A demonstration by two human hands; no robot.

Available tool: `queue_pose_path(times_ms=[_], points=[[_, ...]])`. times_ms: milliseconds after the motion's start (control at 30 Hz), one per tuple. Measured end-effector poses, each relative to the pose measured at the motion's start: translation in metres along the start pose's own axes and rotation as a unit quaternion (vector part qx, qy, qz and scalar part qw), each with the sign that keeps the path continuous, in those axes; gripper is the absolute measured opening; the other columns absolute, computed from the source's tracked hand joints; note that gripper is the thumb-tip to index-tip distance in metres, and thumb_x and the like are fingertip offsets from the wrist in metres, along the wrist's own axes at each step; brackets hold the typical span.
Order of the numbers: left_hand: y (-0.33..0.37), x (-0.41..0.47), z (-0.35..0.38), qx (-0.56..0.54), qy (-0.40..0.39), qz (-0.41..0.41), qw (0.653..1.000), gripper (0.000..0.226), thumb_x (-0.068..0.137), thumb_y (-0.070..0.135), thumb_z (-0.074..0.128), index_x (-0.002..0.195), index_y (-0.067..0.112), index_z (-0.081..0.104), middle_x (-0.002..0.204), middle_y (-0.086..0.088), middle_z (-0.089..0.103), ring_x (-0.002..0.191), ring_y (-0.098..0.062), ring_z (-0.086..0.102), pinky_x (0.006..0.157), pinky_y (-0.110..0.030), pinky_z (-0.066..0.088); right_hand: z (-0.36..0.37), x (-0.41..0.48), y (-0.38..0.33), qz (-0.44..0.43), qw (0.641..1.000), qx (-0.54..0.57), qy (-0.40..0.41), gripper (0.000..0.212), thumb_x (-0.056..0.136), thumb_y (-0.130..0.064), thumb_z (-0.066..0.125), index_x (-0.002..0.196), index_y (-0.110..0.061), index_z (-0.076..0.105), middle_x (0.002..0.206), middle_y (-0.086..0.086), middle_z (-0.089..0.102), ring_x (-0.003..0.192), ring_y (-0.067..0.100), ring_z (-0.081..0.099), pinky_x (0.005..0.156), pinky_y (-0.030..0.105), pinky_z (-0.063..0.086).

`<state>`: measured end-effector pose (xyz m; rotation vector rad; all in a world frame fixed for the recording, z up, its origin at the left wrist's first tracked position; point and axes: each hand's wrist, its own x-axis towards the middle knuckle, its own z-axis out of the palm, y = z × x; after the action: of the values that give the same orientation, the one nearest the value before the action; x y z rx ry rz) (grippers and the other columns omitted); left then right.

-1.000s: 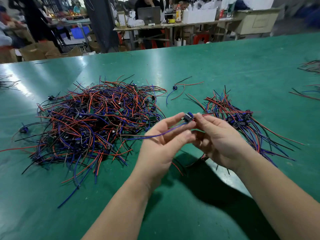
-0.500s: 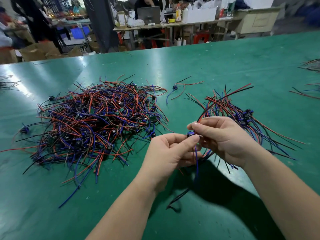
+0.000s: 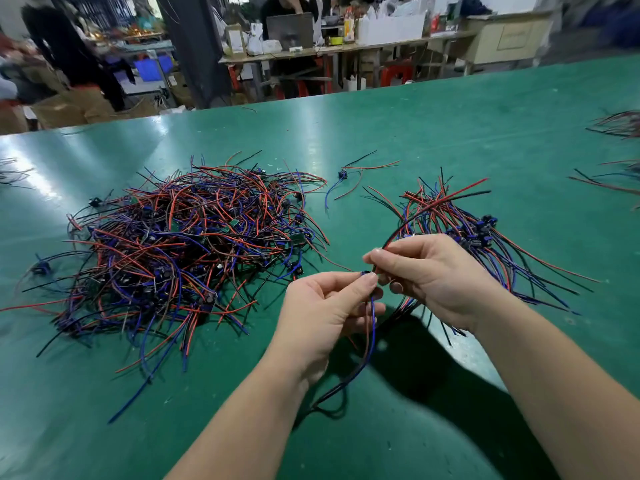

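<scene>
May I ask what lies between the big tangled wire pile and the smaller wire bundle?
In the head view, one loose wired connector lies on the green table; nearer, left hand and right hand hold another connector.

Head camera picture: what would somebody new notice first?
The big tangled heap of red, blue and black wires on the left of the green table grabs the eye first. Near the middle, the left hand and the right hand pinch one small blue wired part. A tidier wire bundle lies behind the right hand.

Glossy smooth green table [image 3: 450,133]; wires [image 3: 194,244] in shiny plastic insulation.
</scene>
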<state>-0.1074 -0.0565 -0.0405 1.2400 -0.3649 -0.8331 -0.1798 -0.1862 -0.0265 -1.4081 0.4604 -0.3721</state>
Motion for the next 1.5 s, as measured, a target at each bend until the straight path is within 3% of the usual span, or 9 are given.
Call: queue_pose_path(times_ms=[167, 633, 767, 900, 1033, 1133, 1233, 1367, 1500], points=[[0.003, -0.005, -0.001, 0.075, -0.076, -0.035, 0.994, 0.007, 0.077, 0.011, 0.071, 0.072, 0.008, 0.069, 0.067, -0.010, 0.071, 0.052, -0.014, 0.066, 0.046, -0.018, 0.049, -0.021, 0.003, -0.015, -0.057, 0.983, 0.121, 0.124, 0.009, 0.081, -0.014, 0.063, 0.074, -0.008, 0.063, 0.064, 0.003, 0.069, 0.056, 0.011, 0.066, 0.050, 0.018, 0.052], [0.010, -0.015, -0.006, 0.125, -0.209, -0.099, 0.965, 0.017, 0.076, 0.005, 0.073, 0.064, 0.016, 0.068, 0.074, -0.012, 0.072, 0.057, -0.021, 0.068, 0.052, -0.024, 0.053, -0.031, 0.007, -0.016, 0.007, 0.956, 0.154, 0.251, 0.027, 0.089, -0.023, 0.061, 0.069, -0.007, 0.054, 0.041, 0.000, 0.052, 0.034, 0.010, 0.051, 0.030, 0.012, 0.027], [0.013, -0.012, -0.007, 0.100, -0.155, -0.081, 0.979, 0.012, 0.062, 0.020, 0.076, 0.068, 0.013, 0.067, 0.074, -0.010, 0.073, 0.056, -0.016, 0.068, 0.047, -0.019, 0.050, -0.031, 0.011, -0.017, -0.003, 0.930, 0.266, 0.253, 0.016, 0.098, -0.018, 0.049, 0.108, -0.008, 0.056, 0.076, 0.009, 0.063, 0.064, 0.018, 0.069, 0.045, 0.016, 0.049], [0.014, -0.003, -0.007, -0.024, -0.022, -0.057, 0.998, 0.026, 0.058, 0.023, 0.074, 0.079, 0.009, 0.065, 0.074, -0.008, 0.073, 0.057, -0.012, 0.068, 0.048, -0.018, 0.053, -0.042, 0.007, -0.021, -0.127, 0.911, 0.114, 0.374, 0.050, 0.087, 0.005, 0.046, 0.128, -0.022, 0.035, 0.097, 0.005, 0.051, 0.087, 0.019, 0.057, 0.066, 0.023, 0.050], [0.010, 0.002, -0.008, -0.066, 0.030, -0.038, 0.997, 0.028, 0.062, 0.025, 0.072, 0.083, 0.008, 0.064, 0.074, -0.007, 0.073, 0.058, -0.012, 0.069, 0.048, -0.018, 0.053, -0.024, -0.003, -0.016, -0.197, 0.961, -0.071, 0.178, 0.024, 0.082, -0.003, 0.059, 0.096, -0.022, 0.060, 0.084, 0.001, 0.061, 0.064, 0.013, 0.059, 0.058, 0.022, 0.045], [0.005, 0.002, -0.006, -0.054, 0.009, -0.038, 0.998, 0.019, 0.075, 0.030, 0.068, 0.074, 0.011, 0.071, 0.077, -0.008, 0.073, 0.059, -0.014, 0.069, 0.048, -0.021, 0.053, 0.001, -0.007, 0.000, -0.218, 0.940, -0.263, 0.010, 0.021, 0.077, -0.017, 0.075, 0.094, -0.027, 0.068, 0.087, -0.005, 0.065, 0.066, 0.016, 0.059, 0.064, 0.022, 0.048], [0.006, 0.001, -0.007, -0.026, -0.026, -0.055, 0.998, 0.032, 0.087, 0.040, 0.056, 0.087, 0.012, 0.071, 0.082, -0.005, 0.074, 0.063, -0.018, 0.070, 0.052, -0.024, 0.056, 0.007, -0.006, 0.008, -0.242, 0.906, -0.347, 0.022, 0.020, 0.076, -0.014, 0.077, 0.091, -0.026, 0.071, 0.082, -0.008, 0.066, 0.069, 0.013, 0.061, 0.068, 0.020, 0.048], [0.012, -0.001, -0.007, -0.014, -0.092, -0.087, 0.992, 0.056, 0.072, 0.053, 0.053, 0.110, 0.013, 0.064, 0.101, -0.004, 0.074, 0.067, -0.022, 0.071, 0.053, -0.027, 0.055, -0.002, -0.004, 0.002, -0.199, 0.943, -0.260, 0.049, 0.017, 0.076, -0.010, 0.077, 0.084, -0.024, 0.072, 0.076, 0.000, 0.072, 0.069, 0.018, 0.068, 0.070, 0.034, 0.055], [0.014, -0.006, -0.005, 0.000, -0.162, -0.125, 0.979, 0.064, 0.068, 0.058, 0.050, 0.114, 0.015, 0.063, 0.105, -0.007, 0.073, 0.071, -0.024, 0.072, 0.055, -0.027, 0.056, -0.035, 0.004, -0.013, -0.228, 0.945, -0.151, 0.178, 0.016, 0.076, -0.005, 0.076, 0.078, -0.021, 0.071, 0.068, -0.002, 0.071, 0.056, 0.012, 0.065, 0.053, 0.022, 0.053]])
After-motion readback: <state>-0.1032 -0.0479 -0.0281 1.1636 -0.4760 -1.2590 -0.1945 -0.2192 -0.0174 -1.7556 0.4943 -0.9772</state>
